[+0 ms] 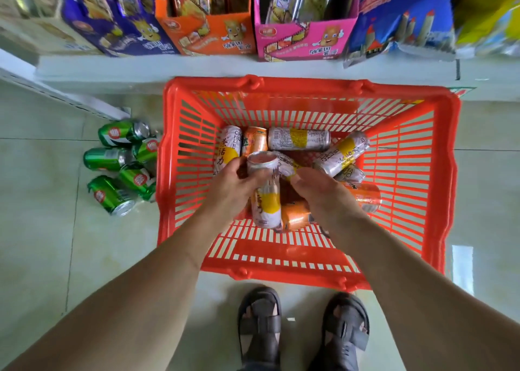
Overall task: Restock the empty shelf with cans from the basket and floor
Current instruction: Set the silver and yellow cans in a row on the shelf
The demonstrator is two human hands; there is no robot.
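A red plastic basket (422, 173) stands on the floor in front of me, with several white-and-yellow and orange cans lying inside. My left hand (236, 185) grips a tall white-and-yellow can (266, 199), held upright above the pile. My right hand (320, 190) reaches into the basket beside it and pinches the end of another white-and-yellow can (287, 165). Several green cans (121, 165) lie on their sides on the floor, left of the basket.
A white shelf edge (197, 69) runs behind the basket, carrying purple, orange and pink snack boxes (304, 33) and snack bags. My feet in dark sandals (304, 328) stand on pale floor tiles just before the basket's near rim.
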